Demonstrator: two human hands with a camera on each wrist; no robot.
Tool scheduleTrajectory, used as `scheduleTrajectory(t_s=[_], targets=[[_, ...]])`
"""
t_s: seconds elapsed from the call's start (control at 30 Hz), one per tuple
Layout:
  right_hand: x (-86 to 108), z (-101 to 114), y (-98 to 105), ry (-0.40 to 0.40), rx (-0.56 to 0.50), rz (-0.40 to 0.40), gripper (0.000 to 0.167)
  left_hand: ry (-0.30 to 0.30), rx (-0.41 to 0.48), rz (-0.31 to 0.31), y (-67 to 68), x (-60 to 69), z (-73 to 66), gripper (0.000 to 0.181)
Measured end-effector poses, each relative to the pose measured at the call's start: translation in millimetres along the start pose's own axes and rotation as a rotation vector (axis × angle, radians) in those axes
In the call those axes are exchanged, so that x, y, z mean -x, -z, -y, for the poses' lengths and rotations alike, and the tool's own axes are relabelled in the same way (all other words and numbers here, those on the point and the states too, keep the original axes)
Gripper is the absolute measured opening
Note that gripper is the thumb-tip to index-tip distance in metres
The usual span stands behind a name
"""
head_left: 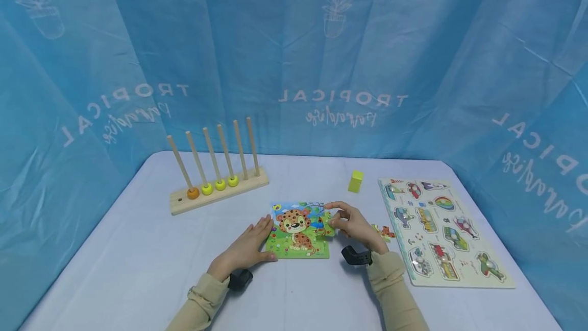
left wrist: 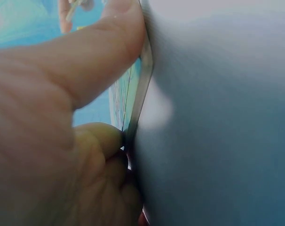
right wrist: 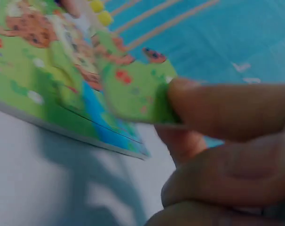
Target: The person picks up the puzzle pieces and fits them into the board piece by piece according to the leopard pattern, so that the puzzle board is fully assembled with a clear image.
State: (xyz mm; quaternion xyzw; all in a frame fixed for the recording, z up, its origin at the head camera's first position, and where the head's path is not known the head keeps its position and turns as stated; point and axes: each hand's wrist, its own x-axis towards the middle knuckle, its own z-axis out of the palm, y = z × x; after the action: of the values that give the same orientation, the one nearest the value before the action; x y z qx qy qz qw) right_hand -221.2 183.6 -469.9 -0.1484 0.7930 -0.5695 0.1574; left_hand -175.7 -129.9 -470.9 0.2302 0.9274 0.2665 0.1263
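A jigsaw puzzle board [head_left: 281,252] with a leopard picture lies flat in front of me. My left hand [head_left: 249,244] rests along its left side, fingers fairly straight and thumb against the near left corner. The thumb [left wrist: 95,52] touches the board's edge in the left wrist view. Between thumb and index finger, my right hand [head_left: 358,226] pinches a green puzzle piece [right wrist: 138,92] with red flowers and orange spotted parts. It is tilted above the board's right part, partly covering it. Another loose piece [head_left: 385,232] lies on the table by the right wrist.
A wooden rack [head_left: 220,194] with upright pegs and orange and yellow beads stands at the back left. A yellow-green block [head_left: 356,181] stands behind the puzzle. On the right lies a vehicle puzzle board [head_left: 445,234]. Blue curtain [head_left: 294,65] surrounds the white table [head_left: 151,259].
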Motion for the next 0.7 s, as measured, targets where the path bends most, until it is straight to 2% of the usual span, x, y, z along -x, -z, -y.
scheduleTrajectory(t_s=[0.1,0.33,0.5,0.7], targets=[[-2.5,0.0,-9.1,0.02,0.047,0.046,0.032,-0.006,-0.003,-0.004,-0.2,-0.5,0.1,0.091],[-5.3,2.9,-27.2,0.01,0.173,0.109,0.021,-0.013,-0.005,0.001,-0.3,-1.4,0.9,0.091],[-5.7,8.5,-34.2,-0.027,0.228,0.078,0.019,-0.01,-0.016,0.0,-0.9,-1.8,1.9,0.092],[-7.6,6.6,-39.6,-0.024,0.206,0.063,0.011,-0.003,-0.01,0.005,-1.2,-1.0,2.2,0.092]])
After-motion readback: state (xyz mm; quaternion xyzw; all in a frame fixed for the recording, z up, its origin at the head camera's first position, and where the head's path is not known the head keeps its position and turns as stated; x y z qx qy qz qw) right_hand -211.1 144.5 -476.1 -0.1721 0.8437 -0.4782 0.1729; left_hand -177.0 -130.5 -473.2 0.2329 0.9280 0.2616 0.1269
